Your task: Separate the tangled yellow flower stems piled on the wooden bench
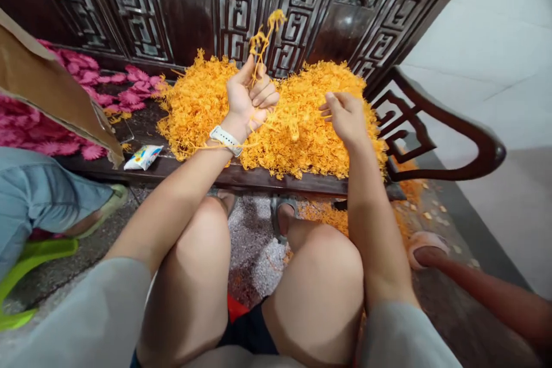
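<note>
My left hand (252,95), with a white watch on its wrist, is closed on a thin yellow-orange plastic flower stem (261,46). Small blossoms on the stem stick up above the thumb. A loose yellow strand trails across the palm and over the wrist. To the right, my right hand (345,118) hovers over the pile with its fingers a little apart, and I see nothing held in it. Below and between both hands spreads a big heap of yellow-orange plastic flowers (319,152). One pale yellow blossom (294,128) looks blurred above the heap.
The heap lies on a dark carved wooden bench with a curved armrest (466,169). On the left are pink flowers (138,89), a cardboard box (56,80) and a small white packet (144,157). Another person's jeans leg (52,192) is beside a green stool (26,276). Another foot shows at right.
</note>
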A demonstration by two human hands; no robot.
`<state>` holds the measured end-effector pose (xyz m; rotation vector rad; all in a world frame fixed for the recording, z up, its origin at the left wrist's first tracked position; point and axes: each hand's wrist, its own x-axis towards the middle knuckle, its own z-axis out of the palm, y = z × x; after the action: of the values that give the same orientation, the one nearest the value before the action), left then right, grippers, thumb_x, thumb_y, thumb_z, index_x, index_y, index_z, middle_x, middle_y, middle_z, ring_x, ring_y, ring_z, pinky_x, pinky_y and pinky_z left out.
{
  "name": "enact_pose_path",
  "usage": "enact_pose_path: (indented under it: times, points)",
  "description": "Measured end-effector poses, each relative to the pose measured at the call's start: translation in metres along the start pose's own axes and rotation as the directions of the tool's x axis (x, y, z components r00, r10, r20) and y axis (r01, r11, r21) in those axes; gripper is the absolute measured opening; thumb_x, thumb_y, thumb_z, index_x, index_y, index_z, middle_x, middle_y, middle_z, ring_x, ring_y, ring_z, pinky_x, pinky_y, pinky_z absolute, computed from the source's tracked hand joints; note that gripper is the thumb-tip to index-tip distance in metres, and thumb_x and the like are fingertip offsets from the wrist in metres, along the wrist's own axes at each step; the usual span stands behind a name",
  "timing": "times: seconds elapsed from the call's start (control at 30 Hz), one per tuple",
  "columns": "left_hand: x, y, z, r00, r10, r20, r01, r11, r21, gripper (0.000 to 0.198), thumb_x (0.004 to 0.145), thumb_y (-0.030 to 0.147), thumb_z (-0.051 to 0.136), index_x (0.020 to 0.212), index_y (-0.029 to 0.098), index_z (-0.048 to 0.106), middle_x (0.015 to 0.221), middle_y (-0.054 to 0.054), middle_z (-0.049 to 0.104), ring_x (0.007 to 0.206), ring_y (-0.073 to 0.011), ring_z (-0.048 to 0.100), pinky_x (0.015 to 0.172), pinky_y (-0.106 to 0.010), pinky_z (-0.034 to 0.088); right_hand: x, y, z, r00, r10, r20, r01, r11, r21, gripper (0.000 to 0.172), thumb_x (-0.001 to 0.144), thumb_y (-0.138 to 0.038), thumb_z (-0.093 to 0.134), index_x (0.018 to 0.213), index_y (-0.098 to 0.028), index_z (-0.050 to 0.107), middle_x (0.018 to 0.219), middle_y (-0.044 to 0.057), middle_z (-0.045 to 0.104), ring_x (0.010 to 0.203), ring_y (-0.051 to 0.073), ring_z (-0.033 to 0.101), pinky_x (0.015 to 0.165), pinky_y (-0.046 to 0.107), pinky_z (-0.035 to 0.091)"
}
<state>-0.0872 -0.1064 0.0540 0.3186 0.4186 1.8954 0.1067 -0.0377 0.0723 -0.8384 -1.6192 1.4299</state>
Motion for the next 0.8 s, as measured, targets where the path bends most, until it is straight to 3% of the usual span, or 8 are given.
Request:
enact_pose_path:
  times: [0.2,0.33,0.47,0.63,0.8]
  points:
    - [0.014,-0.009,-0.002,0.992,0.101,-0.074,-0.106,0.992,-0.072,0.058,0.111,0.062,0.041,0.069,0.022,0.051,0.043,0.007,0.019,0.035,-0.0087,0.021,0.039,-0.024,0.025,-0.009,0.031,0.038,0.966,0.223,0.131,-0.245,0.951,0.189,0.061,0.078,-0.080,0.075,0.100,-0.026,0.060,0.077,0.003,0.067,0.071,0.019,0.069,0.060,0.031,0.059]
    - [0.018,-0.030,0.002,0.984,0.113,-0.136,-0.119,0.992,-0.036,0.054,0.111,0.058,0.042,0.071,0.022,0.050,0.046,0.007,0.018,0.035,-0.0081,0.022,0.040,-0.024,0.024,-0.011,0.042,0.047,0.975,0.191,0.118,-0.213,0.950,0.228,0.050,0.080,-0.068,0.082,0.097,-0.026,0.061,0.074,0.000,0.063,0.069,0.016,0.066,0.059,0.029,0.056]
    - [0.018,-0.044,0.008,0.990,0.087,-0.111,-0.088,0.996,-0.001,0.052,0.109,0.054,0.049,0.070,0.022,0.044,0.048,0.009,0.015,0.035,-0.0067,0.017,0.039,-0.023,0.018,-0.009,0.054,0.046,0.989,0.119,0.084,-0.135,0.965,0.224,0.046,0.076,-0.047,0.092,0.094,-0.025,0.056,0.079,-0.003,0.063,0.068,0.012,0.060,0.060,0.025,0.055]
    - [0.023,-0.050,0.006,0.994,0.086,-0.066,-0.075,0.985,0.153,0.048,0.108,0.036,0.057,0.066,0.020,0.040,0.046,0.010,0.014,0.035,-0.0038,0.014,0.040,-0.021,0.011,-0.007,0.063,0.034,0.996,0.085,0.019,-0.088,0.964,0.251,0.029,0.084,-0.032,0.083,0.092,-0.025,0.056,0.086,-0.001,0.065,0.071,0.012,0.058,0.064,0.027,0.055]
    - [0.029,-0.065,0.002,0.997,0.034,-0.076,-0.022,0.988,0.152,0.038,0.098,0.031,0.074,0.072,0.022,0.048,0.048,0.010,0.024,0.037,-0.0049,0.020,0.042,-0.024,0.013,-0.006,0.055,0.024,0.983,0.175,0.056,-0.183,0.943,0.278,0.024,0.087,-0.038,0.076,0.091,-0.024,0.057,0.079,0.000,0.061,0.069,0.013,0.057,0.064,0.028,0.053]
